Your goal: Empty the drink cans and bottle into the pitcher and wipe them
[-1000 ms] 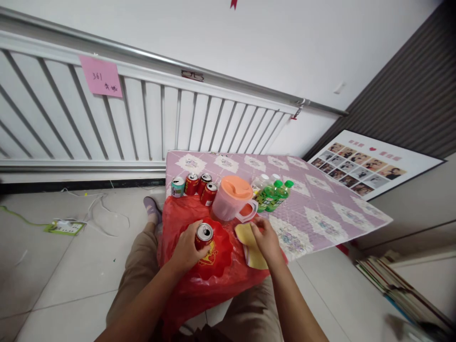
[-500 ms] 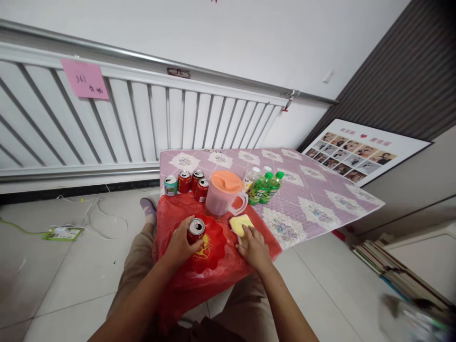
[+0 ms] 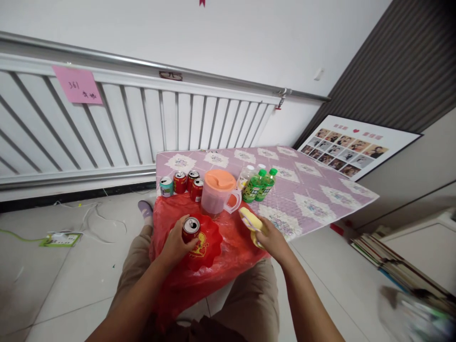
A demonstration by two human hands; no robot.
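My left hand [image 3: 177, 241] is wrapped round an opened red drink can [image 3: 191, 228], held upright over the red scalloped plate [image 3: 210, 256] with a yellow print. In my right hand [image 3: 272, 237] a folded yellow cloth [image 3: 250, 220] is gripped, raised above the red plastic sheet [image 3: 231, 237]. Beyond the plate stands a pink pitcher [image 3: 215, 197] with an orange lid, its handle towards the right. Left of the pitcher are several opened cans: a teal can [image 3: 166, 187] and red cans [image 3: 180, 182].
Green-capped bottles [image 3: 253, 186] and clear bottles [image 3: 244, 177] stand right of the pitcher on the flowered tablecloth [image 3: 313, 204]. A white radiator [image 3: 149, 118] runs behind the table. A power strip [image 3: 60, 239] and cables lie on the floor at left; a stack of books [image 3: 388, 266] is at right.
My right hand has lifted the yellow cloth off the red sheet and moved it slightly right. My left hand still holds the can over the plate. The view has shifted a little.
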